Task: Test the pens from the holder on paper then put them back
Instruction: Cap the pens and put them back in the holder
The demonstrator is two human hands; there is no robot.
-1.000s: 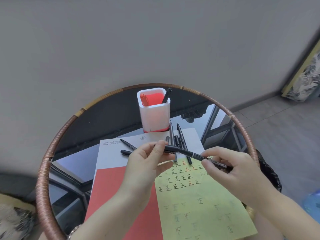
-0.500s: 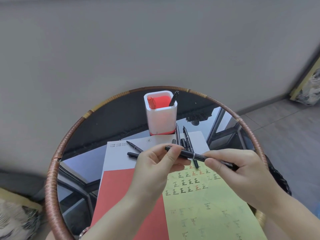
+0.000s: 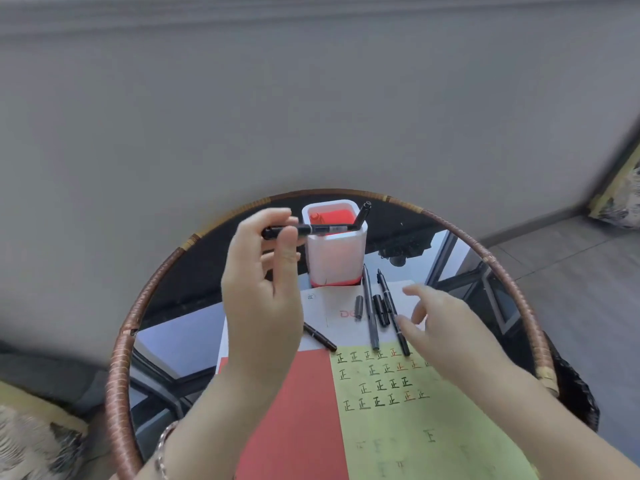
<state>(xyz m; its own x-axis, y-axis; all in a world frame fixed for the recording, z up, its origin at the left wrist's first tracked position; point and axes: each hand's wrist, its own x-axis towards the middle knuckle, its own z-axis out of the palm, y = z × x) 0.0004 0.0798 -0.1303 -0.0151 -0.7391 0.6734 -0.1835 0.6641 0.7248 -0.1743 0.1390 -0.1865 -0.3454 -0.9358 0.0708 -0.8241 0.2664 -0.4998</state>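
Left hand: we see the left hand (image 3: 259, 306) raised above the desk (image 3: 145, 299), just left of the holder (image 3: 334, 258); its fingers (image 3: 287, 244) and thumb pinch the held pen (image 3: 311, 230) near its left end.
Held pen: black and level; its free end crosses in front of the holder's rim, and we cannot tell whether it touches.
Right hand: we see the right hand (image 3: 446, 334) low over the pad, its fingers (image 3: 412, 292) spread loosely and gripping nothing, just beside the loose pens.
Holder: white with a red inside, upright at the back of the desk; a red pen (image 3: 316, 218) and a leaning black pen (image 3: 363, 213) stand in it.
Loose pens: we count a grey pen (image 3: 370, 310) and a black pen (image 3: 391, 310) lying side by side on the pad, two caps (image 3: 359, 306) near them, and a third pen (image 3: 320, 337) partly hidden by the left hand.
Paper: a yellow-green sheet (image 3: 415, 427) with rows of written marks lies on a red-and-white pad (image 3: 298, 410).
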